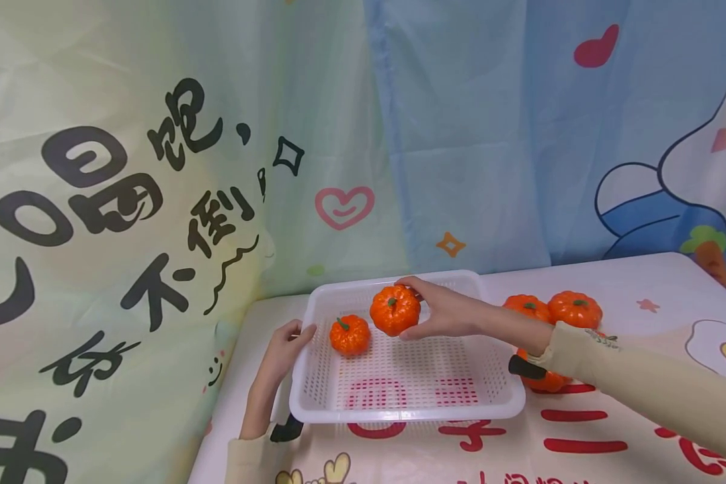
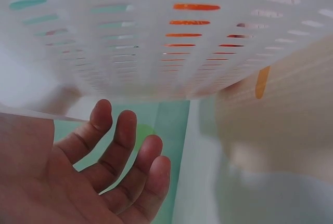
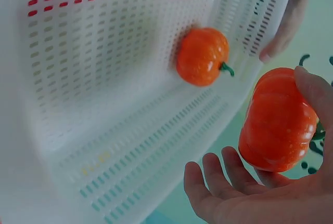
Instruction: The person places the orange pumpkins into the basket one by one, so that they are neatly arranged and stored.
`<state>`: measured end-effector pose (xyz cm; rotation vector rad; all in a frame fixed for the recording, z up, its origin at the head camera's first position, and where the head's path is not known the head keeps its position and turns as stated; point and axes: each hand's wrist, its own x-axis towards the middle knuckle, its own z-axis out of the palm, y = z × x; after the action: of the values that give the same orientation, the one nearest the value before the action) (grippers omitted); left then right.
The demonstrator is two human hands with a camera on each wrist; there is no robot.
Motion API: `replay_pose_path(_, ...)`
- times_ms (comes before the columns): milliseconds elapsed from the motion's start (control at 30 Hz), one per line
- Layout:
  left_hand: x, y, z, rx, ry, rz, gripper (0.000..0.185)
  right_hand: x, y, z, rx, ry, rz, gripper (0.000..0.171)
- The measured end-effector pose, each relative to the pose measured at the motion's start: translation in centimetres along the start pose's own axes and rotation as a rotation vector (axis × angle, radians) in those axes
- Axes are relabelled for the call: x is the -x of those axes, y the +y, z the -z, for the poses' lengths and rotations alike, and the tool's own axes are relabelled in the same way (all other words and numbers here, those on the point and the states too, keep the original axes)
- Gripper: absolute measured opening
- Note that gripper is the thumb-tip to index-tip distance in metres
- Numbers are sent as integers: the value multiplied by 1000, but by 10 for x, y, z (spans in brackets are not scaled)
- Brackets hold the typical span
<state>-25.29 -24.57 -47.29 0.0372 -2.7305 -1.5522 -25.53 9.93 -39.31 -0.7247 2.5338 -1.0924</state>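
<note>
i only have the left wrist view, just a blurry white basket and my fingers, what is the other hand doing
Observer: The right hand holds a pumpkin over the white basket, thumb on one side and fingers on the other.
Operator: anything already in the basket
Observer: Yes, one smaller pumpkin sits on the basket floor near the left wall.
Operator: any more left outside
Observer: Three more pumpkins lie on the table to the right of the basket: two at the back and one partly hidden under the right forearm.
Operator: and where is my left hand on the basket
Observer: The left hand touches the basket's left rim, fingers fairly straight.
</note>
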Motion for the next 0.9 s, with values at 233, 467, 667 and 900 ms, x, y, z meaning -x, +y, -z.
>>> replay_pose_path(233, -1, 0, 1, 4, -5, 3, 25, -11, -8, -22, -2, -63, -5, 90)
replay_pose_path(467, 1, 1, 0, 10, -6, 5, 23, -17, -7, -44, 31, -127, -19, 85)
replay_pose_path(667, 0, 1, 0, 23, -4, -3, 24, -18, -6, -57, 23, -201, -36, 80)
replay_pose_path(900, 2, 4, 0, 27, 12, -5, 26, -24, -5, -73, 64, -278, 14, 78)
